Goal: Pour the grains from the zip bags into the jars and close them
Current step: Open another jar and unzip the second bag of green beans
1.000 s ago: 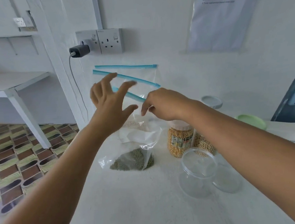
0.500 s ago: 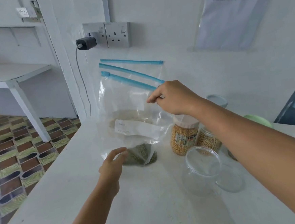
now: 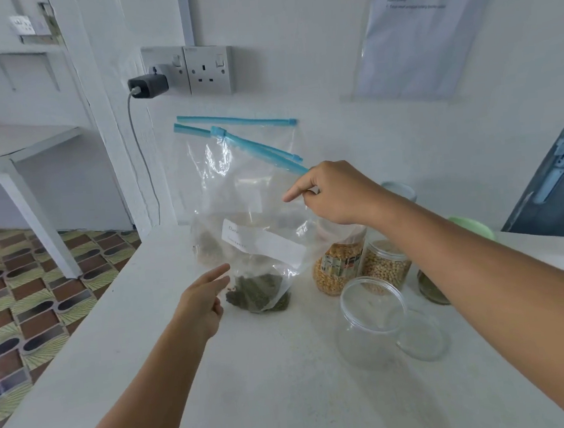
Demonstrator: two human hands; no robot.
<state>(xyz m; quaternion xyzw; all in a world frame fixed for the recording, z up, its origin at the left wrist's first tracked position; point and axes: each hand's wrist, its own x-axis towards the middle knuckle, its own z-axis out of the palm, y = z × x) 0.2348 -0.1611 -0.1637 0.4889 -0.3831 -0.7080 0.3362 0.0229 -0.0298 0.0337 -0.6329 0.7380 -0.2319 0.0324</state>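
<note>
A clear zip bag (image 3: 239, 197) with a blue zip strip and a white label hangs upright over the white counter (image 3: 253, 385). Green grains (image 3: 258, 293) fill its bottom corner, which rests on the counter. My right hand (image 3: 333, 193) pinches the bag's top right corner at the zip. My left hand (image 3: 201, 304) is open, fingertips right beside the grain corner; whether they touch it I cannot tell. An empty clear jar (image 3: 371, 321) stands open to the right, with its clear lid (image 3: 418, 334) lying beside it.
More zip bags (image 3: 205, 243) lean on the wall behind. A jar of yellow corn (image 3: 338, 266), a jar of pale beans (image 3: 384, 266) and a jar of green grains (image 3: 431, 288) stand at the back right. A green lid (image 3: 474, 227) lies further back. A charger (image 3: 147, 86) hangs from the wall socket.
My left hand dropped from the bag's top to its grain-filled bottom corner. My right hand kept its hold on the zip corner and the bag now hangs upright.
</note>
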